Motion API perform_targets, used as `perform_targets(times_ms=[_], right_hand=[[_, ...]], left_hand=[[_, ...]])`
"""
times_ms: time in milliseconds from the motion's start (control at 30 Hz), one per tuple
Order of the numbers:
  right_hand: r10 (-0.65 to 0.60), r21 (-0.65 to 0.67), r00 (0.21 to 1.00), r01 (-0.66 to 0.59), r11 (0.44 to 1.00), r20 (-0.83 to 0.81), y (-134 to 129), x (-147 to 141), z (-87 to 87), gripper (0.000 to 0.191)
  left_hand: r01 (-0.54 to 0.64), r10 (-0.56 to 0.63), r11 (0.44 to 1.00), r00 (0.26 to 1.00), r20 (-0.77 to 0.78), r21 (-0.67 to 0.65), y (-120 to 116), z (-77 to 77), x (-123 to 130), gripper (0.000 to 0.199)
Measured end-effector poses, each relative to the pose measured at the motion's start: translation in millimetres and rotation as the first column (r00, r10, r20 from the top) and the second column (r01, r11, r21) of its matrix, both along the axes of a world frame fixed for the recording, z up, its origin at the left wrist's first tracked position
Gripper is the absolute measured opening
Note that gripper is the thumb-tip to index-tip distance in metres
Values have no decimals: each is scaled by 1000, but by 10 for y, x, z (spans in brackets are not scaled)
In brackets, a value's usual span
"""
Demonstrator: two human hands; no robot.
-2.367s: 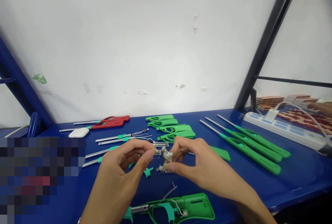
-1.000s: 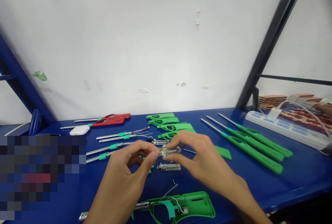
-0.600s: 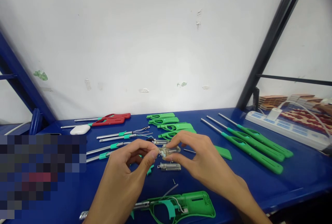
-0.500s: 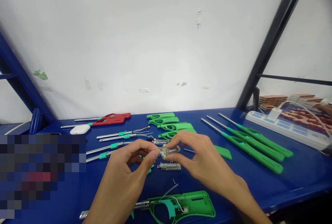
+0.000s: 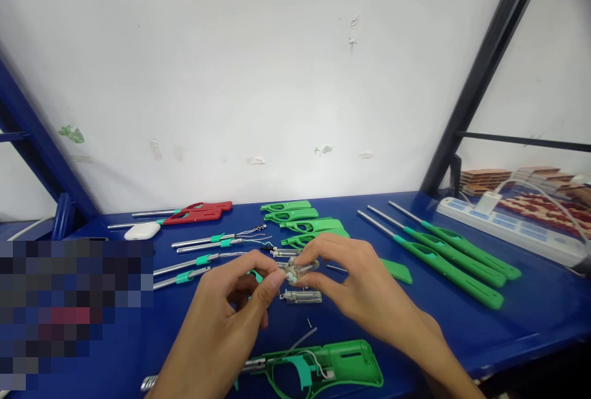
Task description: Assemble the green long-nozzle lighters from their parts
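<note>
Between my two hands is a clear plastic lighter fuel tank [image 5: 308, 268] with a pale fitting at its left end. My right hand [image 5: 353, 273] pinches its body between thumb and fingers. At the fitting end, the thumb and forefinger of my left hand [image 5: 242, 291] are pressed together; the fingertips hide the exact contact. Just below lies another clear tank [image 5: 302, 296], and one more [image 5: 286, 253] is partly covered behind. Nearest me sits an opened green lighter half-shell [image 5: 353, 362] with a teal trigger, white wire and metal tube, partly behind my left forearm.
Several green shell halves [image 5: 295, 215] lie at the back, red lighters [image 5: 198, 213] and a white case [image 5: 142, 231] back left. Metal tubes with teal parts [image 5: 203, 260] lie left. Long green lighters [image 5: 450, 266] and a power strip [image 5: 512, 233] are right. A small screw [image 5: 309, 323] lies in front.
The held tank has shifted very slightly left and turned a little. My left fingers have curled and moved slightly at the fitting; my right hand is almost still.
</note>
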State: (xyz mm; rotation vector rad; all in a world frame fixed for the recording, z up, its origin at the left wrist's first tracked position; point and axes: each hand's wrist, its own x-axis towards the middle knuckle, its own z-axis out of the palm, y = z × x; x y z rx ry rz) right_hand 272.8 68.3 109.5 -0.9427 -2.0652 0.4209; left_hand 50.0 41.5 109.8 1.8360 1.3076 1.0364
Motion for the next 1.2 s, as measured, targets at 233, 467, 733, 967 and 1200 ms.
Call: perform_targets(times_ms=[233, 467, 733, 967, 1200], right_hand=[[19, -21, 999, -18, 1000, 39, -1, -13, -22, 19], [49, 7, 992, -50, 999, 119, -27, 21, -41, 19], [46, 54, 992, -52, 997, 114, -34, 24, 19, 12], [-164, 38, 984, 161, 986, 66, -246, 334, -8, 12], [-304, 11, 948, 304, 953, 100, -546, 378, -662, 23]], left_hand=[[-4, 10, 991, 999, -44, 131, -34, 14, 33, 32], [20, -21, 995, 1000, 10, 93, -77, 7, 76, 27], [29, -31, 997, 999, 37, 72, -67, 121, 73, 35], [104, 89, 872, 927, -364, 479, -104, -437, 87, 22], [246, -71, 904, 892, -446, 349, -90, -749, 129, 30]])
